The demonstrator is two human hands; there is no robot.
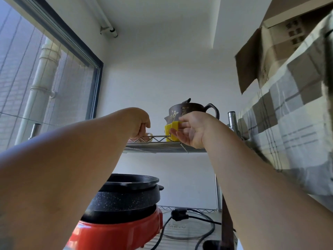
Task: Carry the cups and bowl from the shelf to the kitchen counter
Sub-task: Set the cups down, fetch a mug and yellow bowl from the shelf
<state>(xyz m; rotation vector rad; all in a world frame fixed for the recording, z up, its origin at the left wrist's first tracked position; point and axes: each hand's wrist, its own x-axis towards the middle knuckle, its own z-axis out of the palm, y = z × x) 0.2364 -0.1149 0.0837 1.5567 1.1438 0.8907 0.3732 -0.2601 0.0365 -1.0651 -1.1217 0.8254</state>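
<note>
A: Right hand (191, 130) curled round yellow faceted plastic cup (170, 131) on wire shelf (162, 147); left hand (140, 126) closed near a pale cup (148, 137), grip unclear.

B: Lift straight up, clearing the brown ceramic mug (189, 110) behind.

Lit by soft daylight from the window (45, 73) at left; bright white wall (153, 78) beside it, no hard glare. Dim beneath the shelf (162, 147), the pot (126, 193) there in shade. Strong wide-angle bending far from the window: box (270, 51) and checked cloth (288, 132) at right smeared and stretched, probably motion blur as well. Forearms at the bottom large and soft. Overall slightly hazy, with fine detail lost.
</note>
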